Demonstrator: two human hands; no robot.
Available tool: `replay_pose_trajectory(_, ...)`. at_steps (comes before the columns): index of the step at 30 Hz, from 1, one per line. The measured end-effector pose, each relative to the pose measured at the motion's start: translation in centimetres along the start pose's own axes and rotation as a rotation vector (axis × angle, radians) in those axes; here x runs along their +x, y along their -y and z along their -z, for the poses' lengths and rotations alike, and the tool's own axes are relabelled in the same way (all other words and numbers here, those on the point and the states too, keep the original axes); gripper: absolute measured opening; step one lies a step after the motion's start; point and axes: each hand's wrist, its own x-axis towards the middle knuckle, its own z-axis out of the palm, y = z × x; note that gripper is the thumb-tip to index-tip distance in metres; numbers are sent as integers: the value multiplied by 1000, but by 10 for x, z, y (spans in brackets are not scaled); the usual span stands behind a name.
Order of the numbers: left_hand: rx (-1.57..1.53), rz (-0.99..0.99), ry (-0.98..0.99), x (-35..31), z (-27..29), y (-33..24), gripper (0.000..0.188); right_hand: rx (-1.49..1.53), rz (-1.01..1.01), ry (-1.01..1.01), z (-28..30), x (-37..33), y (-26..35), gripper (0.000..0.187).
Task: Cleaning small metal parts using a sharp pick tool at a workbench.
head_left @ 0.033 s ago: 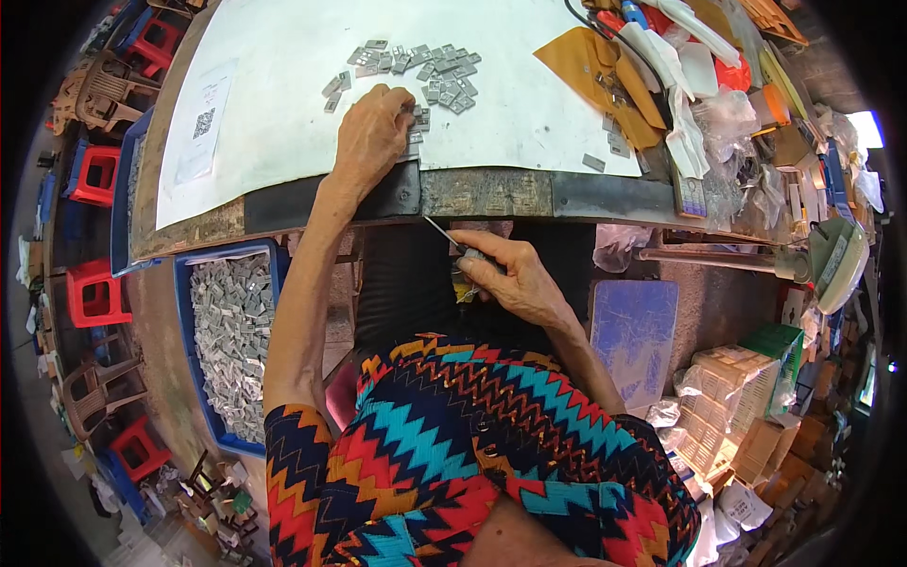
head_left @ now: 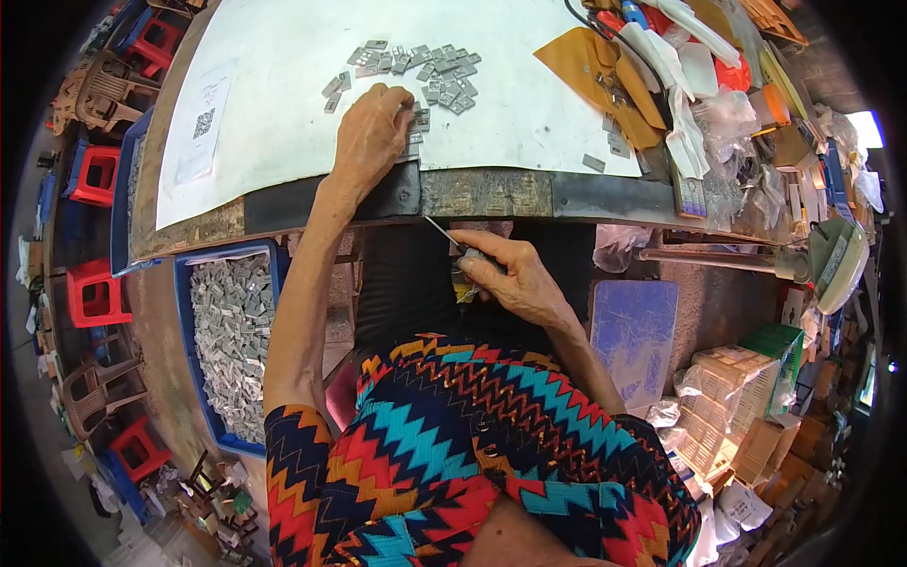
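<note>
My left hand (head_left: 371,137) rests on the white sheet near the table's front edge, its fingers curled closed. Under and beside its fingertips lie small grey rectangular metal pieces (head_left: 421,120); whether one is pinched is hidden. Just beyond it spreads a loose heap of similar pieces (head_left: 444,68). Below the table edge, over my lap, my right hand (head_left: 515,274) is closed round a slim tool with a thin metal shaft (head_left: 440,230). The shaft points up and left toward the edge; its exact kind cannot be made out.
A blue crate (head_left: 181,312) full of grey pieces stands at left below the table. At right are a tan pouch (head_left: 590,76), plastic bags (head_left: 732,123), a lamp (head_left: 839,265), a blue board (head_left: 635,340) and a pale basket (head_left: 723,402). Red stools (head_left: 97,293) line the far left.
</note>
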Motion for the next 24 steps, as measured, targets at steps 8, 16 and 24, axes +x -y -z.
replay_pose_trajectory(8, -1325, 519, -8, -26, 31, -33, 18, -10, 127, -134, 10, -4, 14, 34)
replay_pose_trajectory(16, -1822, 604, 196, -66, 29, -52, 28, -136, 281, -202, 5, -6, 27, 35)
replay_pose_trajectory(24, -1417, 505, 143, -82, 23, -60, 22, -329, 385, -226, -3, 3, 19, 34)
